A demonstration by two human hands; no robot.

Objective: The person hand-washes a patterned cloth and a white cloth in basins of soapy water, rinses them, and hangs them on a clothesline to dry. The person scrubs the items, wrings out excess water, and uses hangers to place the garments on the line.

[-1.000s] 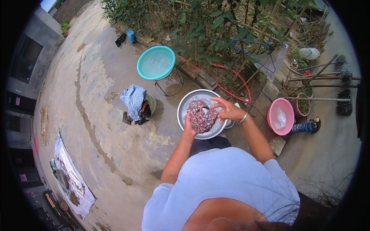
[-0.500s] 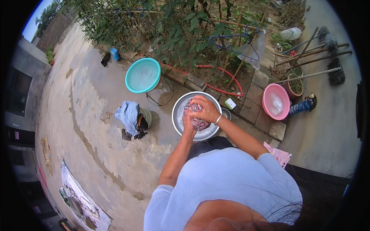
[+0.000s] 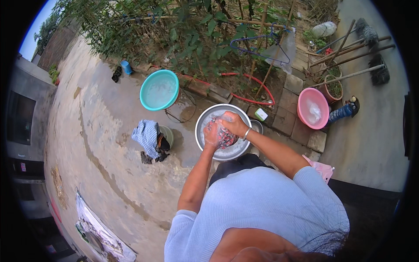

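Note:
A metal basin (image 3: 201, 145) with sudsy water stands in front of me. Over it, both hands grip a wet, bunched cloth (image 3: 227, 139) with a red, black and white pattern. My left hand (image 3: 211, 134) is closed on the cloth's left side, with suds on its skin. My right hand (image 3: 235, 124), a bracelet at its wrist, is closed round the upper right of the bundle. The two hands are close together, and parts of the cloth are hidden under them. I cannot make out the cloth's full shape.
A teal tub (image 3: 142, 94) of cloudy water stands ahead left, and a pink basin (image 3: 301, 114) to the right. Left of the metal basin, a blue checked cloth (image 3: 146, 136) hangs over a bucket (image 3: 169, 136). A small green-and-white box (image 3: 261, 114) and a red hose (image 3: 271, 94) lie beyond.
My left hand has shifted from upright against the bundle to fingers curled over its left side. My right hand has moved slightly right and down, its fingers more bent into the cloth.

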